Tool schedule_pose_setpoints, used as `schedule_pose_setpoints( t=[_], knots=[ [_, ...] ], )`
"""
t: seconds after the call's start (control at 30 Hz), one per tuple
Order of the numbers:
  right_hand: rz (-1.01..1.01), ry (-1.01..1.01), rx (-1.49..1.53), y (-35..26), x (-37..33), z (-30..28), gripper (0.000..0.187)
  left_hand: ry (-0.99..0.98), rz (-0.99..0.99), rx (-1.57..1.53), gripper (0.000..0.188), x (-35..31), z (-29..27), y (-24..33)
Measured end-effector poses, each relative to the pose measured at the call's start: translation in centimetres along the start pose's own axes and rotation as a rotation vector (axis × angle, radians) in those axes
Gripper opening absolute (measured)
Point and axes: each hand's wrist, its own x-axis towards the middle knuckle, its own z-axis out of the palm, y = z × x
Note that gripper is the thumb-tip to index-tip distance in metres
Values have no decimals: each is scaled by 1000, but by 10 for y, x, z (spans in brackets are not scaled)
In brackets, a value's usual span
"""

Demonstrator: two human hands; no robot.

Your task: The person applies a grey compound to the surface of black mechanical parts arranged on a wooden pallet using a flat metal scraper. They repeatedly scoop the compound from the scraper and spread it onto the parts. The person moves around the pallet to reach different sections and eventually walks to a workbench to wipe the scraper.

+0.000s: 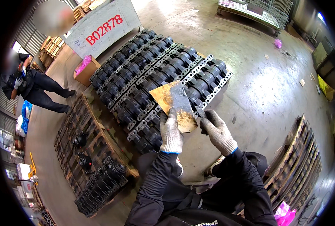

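Observation:
My left hand [171, 132], in a grey knit glove, grips the lower edge of a torn piece of brown cardboard with a grey patch [175, 103]. My right hand [216, 130], gloved the same way, pinches a small dark object at the cardboard's right edge. Both hands hover over a pallet load of black metal parts with perforated flanges [152, 79], stacked in several rows. My black sleeves come up from the lower edge.
A wooden pallet [86, 132] at left carries a few black parts. Another pallet [299, 162] stands at right. A person in black bends over at far left [32, 88]. A cardboard box [85, 71], a grey crate [101, 28] and a wire cage [256, 11] stand on the concrete floor.

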Motion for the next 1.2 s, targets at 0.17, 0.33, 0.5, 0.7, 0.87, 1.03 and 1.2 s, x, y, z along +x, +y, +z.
schedule_pose_setpoints(
  t=[0.17,0.33,0.5,0.7,0.87,1.03,1.2],
  knots=[
    [26,-24,-21,-2,-2,2,29,-12,15,2,50,4,-7,-6],
    [3,38,-124,0,-1,7,29,5,63,43,49,1,-7,-7],
    [51,133,-146,9,4,10,31,-17,205,176,45,-7,1,-15],
    [83,135,-81,7,11,9,33,-43,287,294,34,-15,5,-18],
    [137,141,-58,8,10,14,33,-68,397,482,34,-13,-3,-18],
    [243,103,35,0,8,8,35,-84,416,547,35,-11,-2,-19],
    [79,167,-71,13,11,13,35,-62,416,538,37,-14,2,-20]
  ],
)
